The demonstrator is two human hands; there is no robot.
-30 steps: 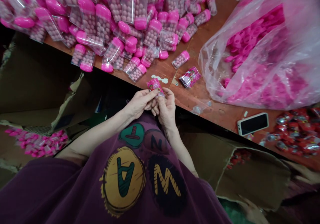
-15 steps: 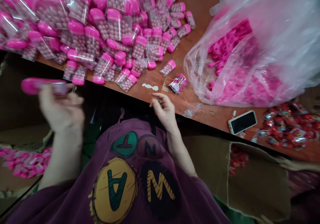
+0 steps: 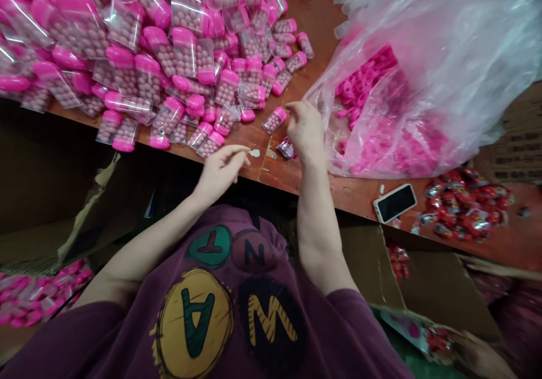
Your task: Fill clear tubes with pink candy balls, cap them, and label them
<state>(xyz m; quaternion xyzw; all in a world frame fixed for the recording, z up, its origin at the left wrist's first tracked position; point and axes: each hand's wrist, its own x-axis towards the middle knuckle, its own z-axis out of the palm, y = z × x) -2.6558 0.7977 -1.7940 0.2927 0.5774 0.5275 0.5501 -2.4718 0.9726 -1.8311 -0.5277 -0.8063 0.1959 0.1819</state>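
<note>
Head view, looking down past a purple shirt (image 3: 220,322) at a brown wooden table (image 3: 322,23).

Right hand (image 3: 305,127) is over the near edge of the table, fingers curled downward, apparently empty. Stickers (image 3: 287,149), a small glossy pink stack, lie just under the heel of that hand, partly covered by it. One tube (image 3: 274,120) lies on its side just left of the fingertips, close, can't tell if touching.

Left hand (image 3: 220,167) hovers at the near edge, thumb and forefinger pinched together; too small to tell if anything is between them. A white scrap (image 3: 254,153) sits on the table just beside its fingertips.

Tubes: clear, flat-sided plastic with rounded pink caps, filled with small pale-pink balls. Big loose pile (image 3: 139,51) covers the table's far left, some tubes in shiny clear sleeves, front row right at the near edge.

Right side: large thin translucent bag (image 3: 444,68), crinkled, full of pink plastic caps, its bottom just right of the right hand. Near it on the near edge lies a phone (image 3: 394,203), white frame, dark screen, face up. Red foil wrappers (image 3: 461,201) are heaped at the right end.

Below the table: open cardboard boxes, the left box (image 3: 38,187) with more pink tubes in its bottom, the right box (image 3: 436,288) with a few red items inside.
</note>
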